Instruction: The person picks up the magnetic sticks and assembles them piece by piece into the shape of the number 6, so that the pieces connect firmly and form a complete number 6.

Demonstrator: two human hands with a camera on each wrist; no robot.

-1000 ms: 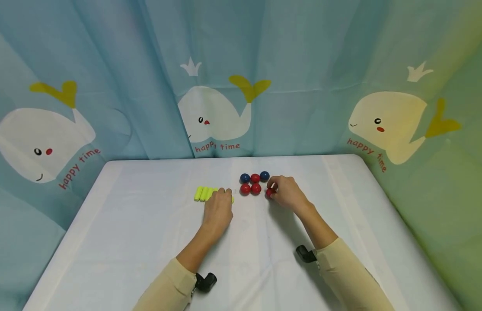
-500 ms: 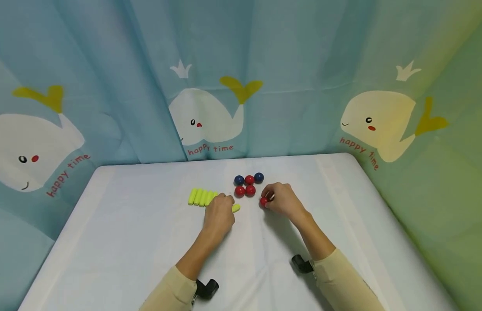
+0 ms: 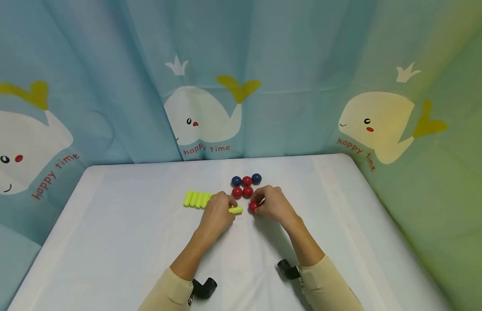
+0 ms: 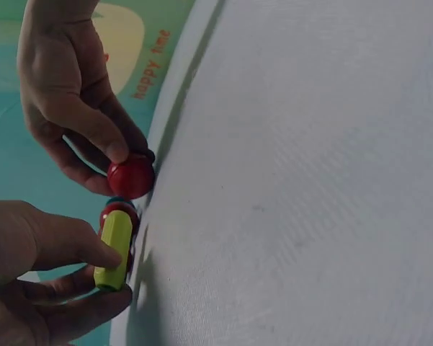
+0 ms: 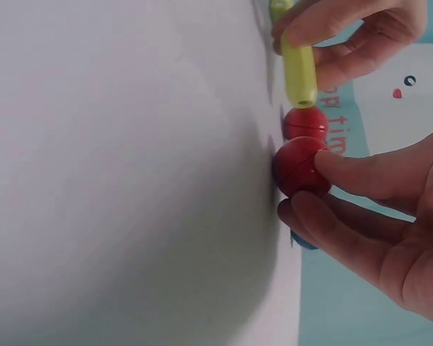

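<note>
My left hand (image 3: 216, 216) pinches a short yellow-green stick (image 3: 236, 210) between thumb and fingers. In the right wrist view a small hole shows in the end of this stick (image 5: 300, 76). My right hand (image 3: 275, 206) holds a red ball (image 3: 253, 207) by thumb and fingertips, just right of the stick's end. A thin groove runs round the ball (image 5: 300, 167). Behind both hands sit several balls in two rows: a red ball (image 3: 246, 181) between two blue ones at the back, and two red ones in front. More yellow-green sticks (image 3: 194, 199) lie side by side, partly hidden by my left hand.
A white cloth covers the table (image 3: 120, 242). Behind its far edge hangs a blue-green curtain (image 3: 295, 108) printed with whales. Black cameras sit at both wrists, the left camera (image 3: 205, 288) and the right camera (image 3: 288, 269).
My right hand has brought the red ball left and nearer to me, away from the other balls. My left hand has drawn a stick out rightward from the row, toward the ball.
</note>
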